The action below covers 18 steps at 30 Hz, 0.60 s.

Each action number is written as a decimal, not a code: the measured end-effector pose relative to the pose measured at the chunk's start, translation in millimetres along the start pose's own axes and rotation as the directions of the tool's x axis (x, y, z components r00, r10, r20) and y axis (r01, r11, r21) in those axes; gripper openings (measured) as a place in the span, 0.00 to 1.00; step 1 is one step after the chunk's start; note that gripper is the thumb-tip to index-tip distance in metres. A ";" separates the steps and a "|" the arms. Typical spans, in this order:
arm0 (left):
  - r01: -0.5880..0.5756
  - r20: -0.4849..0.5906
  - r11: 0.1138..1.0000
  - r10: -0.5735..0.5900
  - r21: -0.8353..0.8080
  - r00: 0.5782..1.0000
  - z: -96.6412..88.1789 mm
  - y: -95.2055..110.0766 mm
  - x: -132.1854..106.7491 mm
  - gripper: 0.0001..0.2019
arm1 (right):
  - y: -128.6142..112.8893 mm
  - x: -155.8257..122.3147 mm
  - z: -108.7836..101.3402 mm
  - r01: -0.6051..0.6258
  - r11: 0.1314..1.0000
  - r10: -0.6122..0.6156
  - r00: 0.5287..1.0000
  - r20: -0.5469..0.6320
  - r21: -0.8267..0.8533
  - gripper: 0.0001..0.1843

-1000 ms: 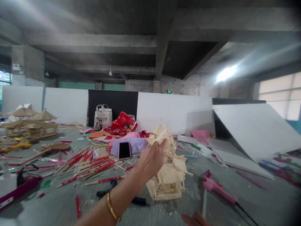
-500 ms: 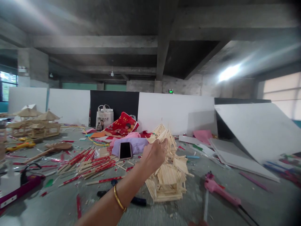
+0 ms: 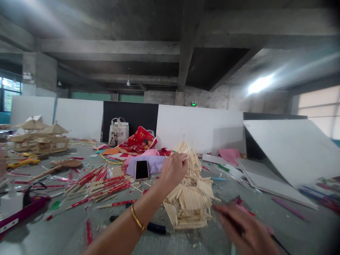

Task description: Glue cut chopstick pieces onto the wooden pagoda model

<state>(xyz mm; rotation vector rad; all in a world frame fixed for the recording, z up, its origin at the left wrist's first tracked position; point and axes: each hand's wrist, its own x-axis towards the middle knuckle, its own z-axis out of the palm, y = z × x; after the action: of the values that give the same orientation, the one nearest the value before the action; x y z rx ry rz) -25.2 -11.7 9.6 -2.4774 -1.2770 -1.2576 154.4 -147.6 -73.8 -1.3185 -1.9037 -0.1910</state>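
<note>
A pavilion model of pale wooden sticks (image 3: 195, 200), with tiered, pointed roofs, stands upright on the table before me. My left hand (image 3: 174, 170) is at its upper left side, with the fingers closed in a pinch near the roof's sticks. What lies in that pinch is too small to make out. My right hand (image 3: 245, 226) is low to the right of the model, apart from it and smeared by motion. Behind that hand, mostly covered, lies a pink glue gun (image 3: 239, 202). A dark-handled tool (image 3: 156, 228) lies partly under my left forearm.
Red-and-wood sticks (image 3: 106, 186) are strewn to the left, near a phone (image 3: 141, 170) propped on purple cloth (image 3: 159, 164). A purple power strip (image 3: 25, 214) sits at far left. Finished-looking pavilion models (image 3: 39, 138) stand behind. White boards (image 3: 276, 180) lean at right.
My right hand has come up from the bottom edge into view, now covering most of the glue gun. My left hand stays by the roof, turned slightly, its fingers more curled.
</note>
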 end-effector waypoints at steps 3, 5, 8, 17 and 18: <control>0.138 0.038 0.981 -0.134 -0.133 0.990 -3.1 -3.7 20.4 0.14 | -8.4 44.5 -14.9 -0.138 0.983 0.140 0.990 -0.011 0.119 0.14; 0.174 0.074 0.970 -0.164 -0.167 0.984 -4.3 -6.2 31.2 0.13 | -5.9 73.6 -15.5 -0.203 0.964 0.214 0.976 -0.048 0.172 0.16; 0.194 0.075 0.962 -0.182 -0.193 0.980 -5.3 -7.9 38.6 0.12 | 5.9 114.9 -8.9 -0.287 0.923 0.300 0.954 -0.012 0.258 0.17; 0.212 0.064 0.949 -0.202 -0.235 0.977 -1.2 -11.7 40.1 0.11 | 8.4 169.8 5.9 -0.436 0.813 0.356 0.897 0.262 0.387 0.16; 0.213 0.062 0.948 -0.204 -0.235 0.977 0.2 -12.8 41.0 0.11 | 7.8 170.0 7.1 -0.439 0.813 0.362 0.895 0.260 0.382 0.16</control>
<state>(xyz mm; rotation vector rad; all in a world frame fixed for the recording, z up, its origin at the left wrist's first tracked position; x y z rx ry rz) -21.3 23.0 34.7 -2.5917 -1.5145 -1.5050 133.3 -17.5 34.1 -1.4170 -1.6239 0.5571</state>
